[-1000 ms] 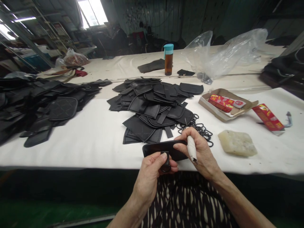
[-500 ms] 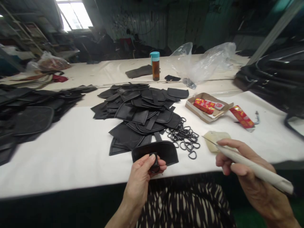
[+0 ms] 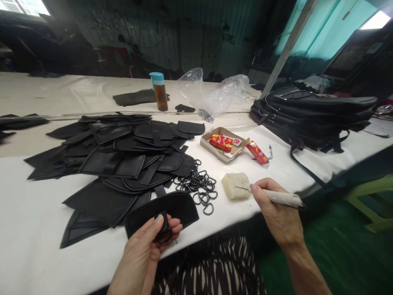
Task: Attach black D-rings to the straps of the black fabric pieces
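My left hand (image 3: 153,237) pinches a black strap end with a black D-ring (image 3: 164,233) on it, at the table's front edge. The strap belongs to a black leather piece (image 3: 181,207) with a curved edge, lying behind the fingers. My right hand (image 3: 276,209) is closed round a pale wrapped handle (image 3: 281,198) with a thin metal needle. The needle's tip lies over a yellowish wax block (image 3: 235,186); whether it touches is unclear. Between the hands lies a heap of black D-rings (image 3: 201,184).
A large pile of black leather pieces (image 3: 116,159) covers the left and middle. Behind are a bottle with a blue lid (image 3: 160,94) and clear plastic bags (image 3: 221,94). A cardboard tray (image 3: 219,154), a red box (image 3: 258,153) and a black bag (image 3: 307,114) are at the right.
The view has turned to the right. My right hand has brought the needle over the wax block. My left hand still pinches the strap end.
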A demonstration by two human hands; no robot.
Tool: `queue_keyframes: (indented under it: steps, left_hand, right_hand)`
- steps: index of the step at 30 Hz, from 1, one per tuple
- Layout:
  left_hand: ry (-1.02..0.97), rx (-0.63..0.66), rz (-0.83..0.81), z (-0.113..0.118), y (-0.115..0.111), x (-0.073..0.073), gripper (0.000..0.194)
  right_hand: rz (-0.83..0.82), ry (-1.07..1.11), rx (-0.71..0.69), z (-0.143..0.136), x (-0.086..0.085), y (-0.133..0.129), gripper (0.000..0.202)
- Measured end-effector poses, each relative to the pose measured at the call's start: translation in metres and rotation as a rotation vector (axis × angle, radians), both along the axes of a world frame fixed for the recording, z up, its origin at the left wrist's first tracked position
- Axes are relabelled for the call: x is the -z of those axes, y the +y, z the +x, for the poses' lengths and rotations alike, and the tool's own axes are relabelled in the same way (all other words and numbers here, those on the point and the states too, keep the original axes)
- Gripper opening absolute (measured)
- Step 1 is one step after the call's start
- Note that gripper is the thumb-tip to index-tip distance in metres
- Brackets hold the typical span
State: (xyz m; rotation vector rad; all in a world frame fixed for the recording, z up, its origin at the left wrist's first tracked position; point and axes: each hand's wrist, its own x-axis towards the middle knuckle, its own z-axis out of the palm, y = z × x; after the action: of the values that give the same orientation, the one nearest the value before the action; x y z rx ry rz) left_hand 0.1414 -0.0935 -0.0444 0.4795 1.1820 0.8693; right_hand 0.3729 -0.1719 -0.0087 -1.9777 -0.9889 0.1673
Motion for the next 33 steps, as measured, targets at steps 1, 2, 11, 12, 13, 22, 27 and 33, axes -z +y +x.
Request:
queue_keyframes:
  steps: [1,2,11,12,13,22,27,33]
  left_hand:
    - [-0.006,-0.010,0.002,0.002,0.001,0.000,0.007]
    - [-0.012,-0.015,0.006,0.003,0.002,0.000,0.007]
    - [0.072,0.027,-0.025,0.001,0.000,-0.008,0.008]
    - [0.076,0.026,-0.022,0.001,0.000,-0.010,0.009]
    - [0.079,0.026,-0.021,0.001,0.000,-0.011,0.009]
    - [0.059,0.051,-0.025,-0.002,0.001,-0.013,0.015]
    - [0.029,0.053,-0.019,-0.005,0.002,-0.008,0.016]
    - [-0.064,0.108,-0.007,-0.013,-0.001,-0.002,0.008]
  right_hand:
    - [-0.005,-0.032,0.002,0.002,0.001,0.002,0.032]
    - [-0.013,-0.062,0.002,0.005,0.003,0.003,0.033]
    - [-0.131,-0.118,0.039,0.009,0.008,0.016,0.029]
    - [-0.137,-0.136,0.039,0.007,0.008,0.018,0.029]
    - [-0.142,-0.152,0.031,0.006,0.008,0.020,0.028]
    - [-0.171,-0.120,0.072,0.007,0.011,0.020,0.030]
    - [-0.165,-0.080,0.066,0.006,0.013,0.021,0.030]
    - [-0.024,0.049,0.017,0.016,0.018,0.009,0.035]
